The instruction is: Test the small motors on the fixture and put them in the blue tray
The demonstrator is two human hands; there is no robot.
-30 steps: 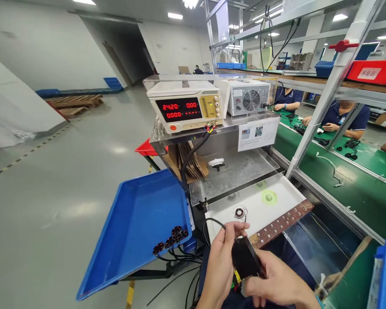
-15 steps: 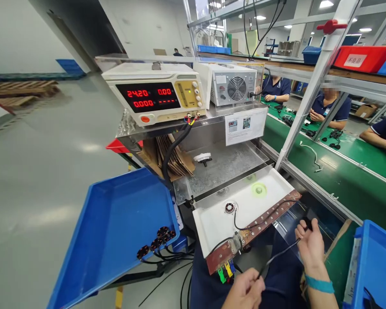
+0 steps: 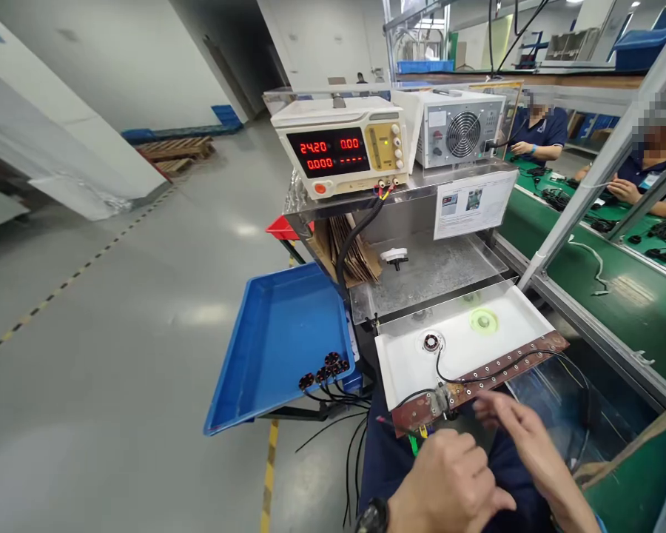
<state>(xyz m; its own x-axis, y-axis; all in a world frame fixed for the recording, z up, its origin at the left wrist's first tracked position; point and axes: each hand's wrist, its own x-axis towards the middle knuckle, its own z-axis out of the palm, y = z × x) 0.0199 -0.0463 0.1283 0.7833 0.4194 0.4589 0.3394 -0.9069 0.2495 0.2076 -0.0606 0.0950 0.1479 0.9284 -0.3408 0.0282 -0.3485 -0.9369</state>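
Note:
My left hand (image 3: 449,474), with a dark watch at the wrist, is closed low in the middle. A dark cable end (image 3: 399,427) with a reddish tip pokes out from it toward the left; the fingers' grip is partly hidden. To its right, my right hand (image 3: 525,437) is slightly blurred, fingers stretched out and apart, holding nothing visible. Both are near a brown terminal strip (image 3: 499,368) with rows of metal studs, and green and yellow clips (image 3: 414,444) below it. A small round fan (image 3: 431,342) sits on the white tray (image 3: 399,370), its black cable running along the strip.
At left stands a blue bin (image 3: 277,333) with several round fans (image 3: 331,363), their cables hanging over the edge. A power supply (image 3: 338,148) with red digits stands on the metal shelf behind. Co-workers sit at the green bench (image 3: 566,252) on the right.
The view has swung left. My right hand has let go of the black cable part and moved toward the strip. My left hand has risen toward the clips, turned back upward.

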